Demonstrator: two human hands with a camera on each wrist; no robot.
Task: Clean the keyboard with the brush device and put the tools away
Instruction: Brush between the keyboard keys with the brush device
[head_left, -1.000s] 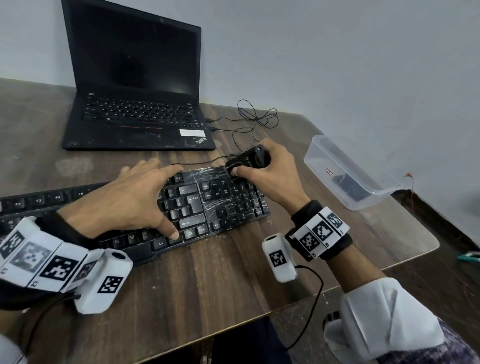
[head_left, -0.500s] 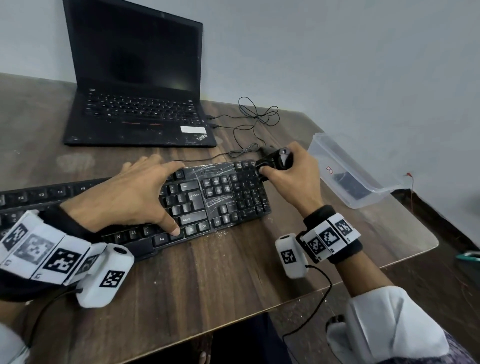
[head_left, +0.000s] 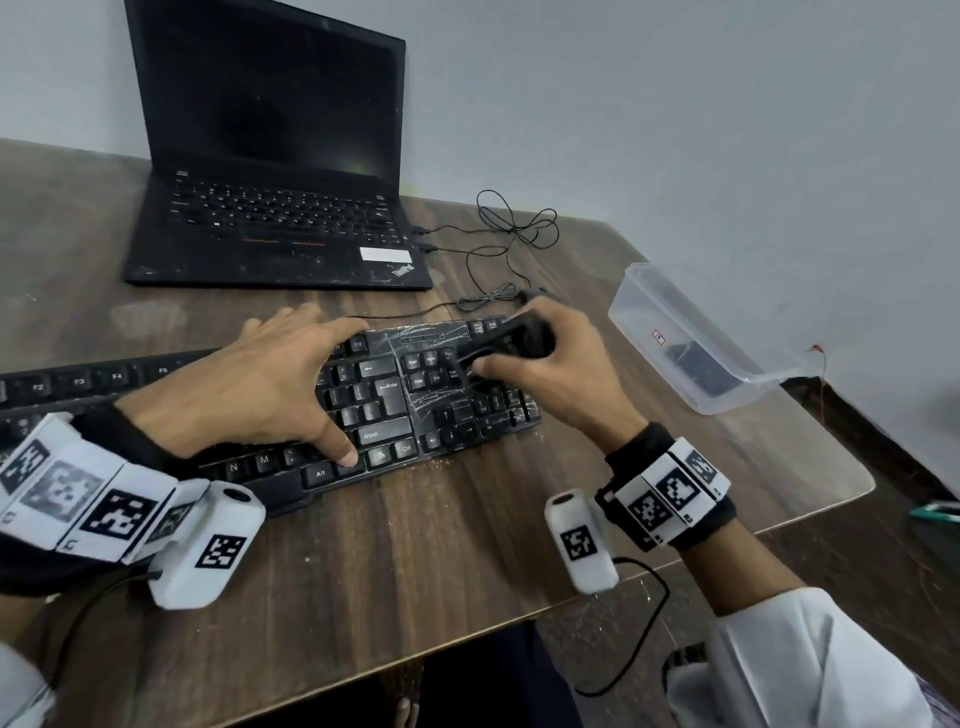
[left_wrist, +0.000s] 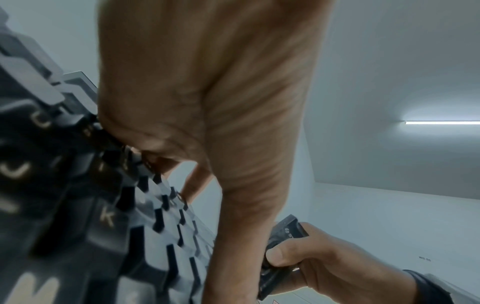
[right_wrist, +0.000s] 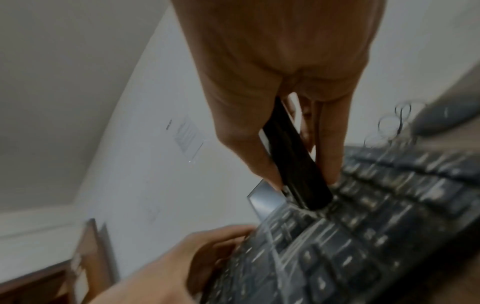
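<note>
A dusty black keyboard (head_left: 395, 395) lies across the wooden table (head_left: 415, 561). My left hand (head_left: 260, 384) lies flat on its middle keys, fingers spread straight, thumb by the Alt key. My right hand (head_left: 540, 374) grips a black brush device (head_left: 511, 340) and presses its tip onto the keys at the keyboard's right end. In the right wrist view the brush device (right_wrist: 293, 164) sits between thumb and fingers, its end on the keyboard (right_wrist: 363, 236). In the left wrist view the brush device (left_wrist: 280, 255) shows in the other hand beyond the keyboard (left_wrist: 91, 226).
An open black laptop (head_left: 270, 171) stands at the back of the table. A thin black cable (head_left: 498, 244) trails behind the keyboard. A clear plastic box (head_left: 696, 338) with a dark item inside sits at the right, near the table's edge.
My right hand moved the brush device right to the keyboard's far corner, then back left and down onto the keys beside the navigation block. The left hand has stayed put.
</note>
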